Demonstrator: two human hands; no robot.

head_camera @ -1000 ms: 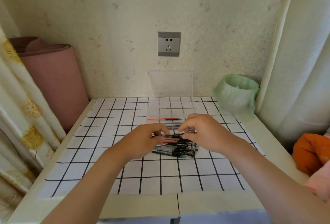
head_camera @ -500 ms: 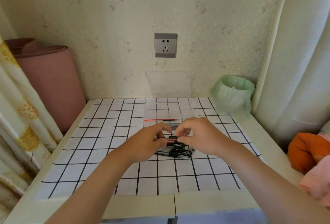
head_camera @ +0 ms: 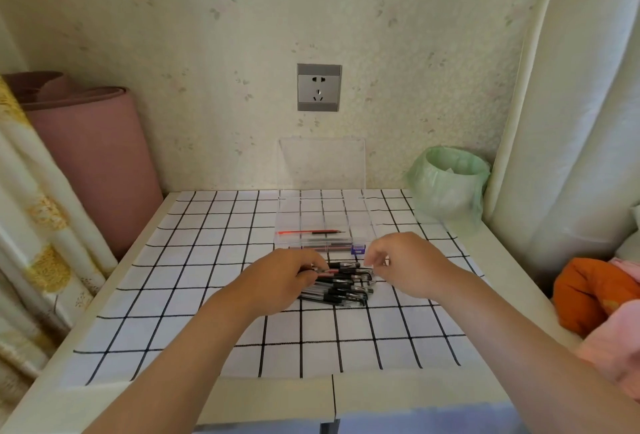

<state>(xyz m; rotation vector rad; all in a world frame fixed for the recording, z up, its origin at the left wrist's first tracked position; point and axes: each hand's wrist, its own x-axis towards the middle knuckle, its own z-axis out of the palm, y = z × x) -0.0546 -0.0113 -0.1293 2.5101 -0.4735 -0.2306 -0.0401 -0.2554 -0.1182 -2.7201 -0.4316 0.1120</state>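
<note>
You face a pale, faintly flecked wall [head_camera: 207, 35] with a grey socket [head_camera: 319, 87] set in its middle. Below it your white table [head_camera: 502, 260] carries a black-gridded cloth [head_camera: 173, 295]. On your left hangs a flowered curtain [head_camera: 31, 226], with a pink roll [head_camera: 93, 163] upright behind it. On your right a green-bagged bin [head_camera: 450, 184] sits in the table's corner beside a white padded panel [head_camera: 571, 122]. The light is soft and even.

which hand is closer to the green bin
Right. The right hand hovers at the right end of the pens, in front and left of the bin; the left hand rests on their left end, farther from it.
</note>
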